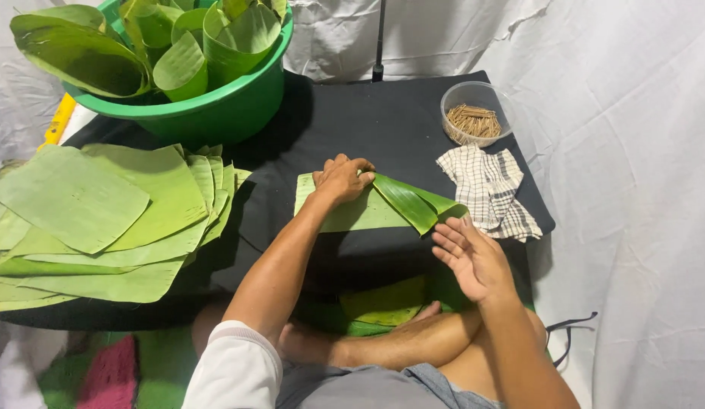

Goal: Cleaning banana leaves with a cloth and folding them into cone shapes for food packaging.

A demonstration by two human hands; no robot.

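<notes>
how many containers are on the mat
2: a green tub at the back left, filled with folded leaf pieces, and a small clear bowl of wooden sticks at the back right, beyond the checked cloth. None seem hidden.

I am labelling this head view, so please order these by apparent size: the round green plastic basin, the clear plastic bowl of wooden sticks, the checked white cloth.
1. Round green plastic basin, clearly the largest.
2. Checked white cloth.
3. Clear plastic bowl of wooden sticks, the smallest, though not much smaller than the cloth.
</notes>
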